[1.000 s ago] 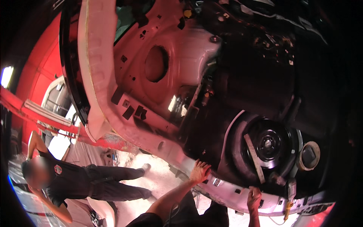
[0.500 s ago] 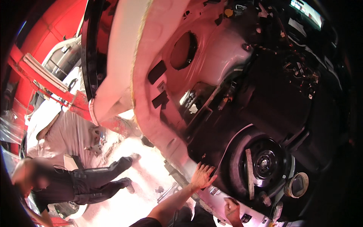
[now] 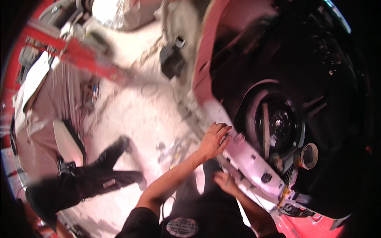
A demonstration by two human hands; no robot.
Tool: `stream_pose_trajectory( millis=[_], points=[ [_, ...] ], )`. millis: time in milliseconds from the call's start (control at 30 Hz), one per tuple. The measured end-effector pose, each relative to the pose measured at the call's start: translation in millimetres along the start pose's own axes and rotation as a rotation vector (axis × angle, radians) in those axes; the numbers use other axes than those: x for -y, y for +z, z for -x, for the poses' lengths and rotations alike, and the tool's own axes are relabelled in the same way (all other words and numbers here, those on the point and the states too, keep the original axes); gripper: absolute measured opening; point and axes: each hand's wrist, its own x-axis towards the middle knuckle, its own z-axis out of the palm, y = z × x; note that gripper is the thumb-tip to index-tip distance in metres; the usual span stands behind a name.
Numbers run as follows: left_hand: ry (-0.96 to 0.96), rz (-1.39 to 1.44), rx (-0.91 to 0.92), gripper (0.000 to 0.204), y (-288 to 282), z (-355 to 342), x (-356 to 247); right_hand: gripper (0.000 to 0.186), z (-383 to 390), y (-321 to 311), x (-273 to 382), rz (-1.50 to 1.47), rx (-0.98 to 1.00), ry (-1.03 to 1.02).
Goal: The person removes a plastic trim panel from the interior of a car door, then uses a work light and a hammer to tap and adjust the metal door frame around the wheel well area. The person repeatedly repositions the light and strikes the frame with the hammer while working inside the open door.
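My left hand (image 3: 214, 141) rests on the pale pinkish rear sill of a car body (image 3: 256, 170), fingers apart and curved over its edge. My right hand (image 3: 224, 180) is lower, just outside the sill, blurred, so I cannot tell whether it is closed or holding anything. Inside the dark trunk floor, a black spare wheel (image 3: 283, 123) sits with a long narrow strip (image 3: 266, 135) lying across it. A round container (image 3: 309, 156) stands beside the wheel. A yellow item (image 3: 285, 196) is at the sill's right part.
At the lower left a person in dark clothes (image 3: 101, 180) has legs toward me. Behind are a covered bulky item (image 3: 55, 103) and a red beam (image 3: 79, 55). A dark object (image 3: 170, 61) lies on the pale floor (image 3: 119, 107) left of the car.
The view has swung, showing more floor and less wheel-well panel. My right hand has come off the sill to just outside it. My left hand stays on the edge.
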Motion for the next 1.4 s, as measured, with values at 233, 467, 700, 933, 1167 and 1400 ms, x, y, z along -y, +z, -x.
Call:
stream_pose_trajectory(
  millis=[233, 467, 700, 933, 1167, 1400],
  points=[
    [-0.052, 0.234, 0.153, 0.055, 34, 203, -79, 0.052, 22, 68, -31, -1.322, -0.125, 0.284],
    [-0.053, 0.242, -0.037, 0.056, 9, 272, -50, 0.054, 31, 155, -3, -1.374, -0.002, 0.305],
    [-0.324, 0.249, -0.296, 0.049, -36, 357, 69, 0.055, 72, 186, 59, -0.532, 0.494, 0.199],
    [-0.892, -0.099, 0.434, 0.049, -65, 578, 175, 0.046, 117, 104, 3, 0.45, -0.198, -0.053],
    [-1.311, 0.229, 0.372, 0.036, -67, 627, 130, 0.052, 241, -138, -184, 0.742, -1.154, 0.277],
    [-0.858, 0.045, 0.331, 0.039, -52, 510, 56, 0.088, 312, -262, -229, 0.693, -1.258, 0.664]
  ],
)
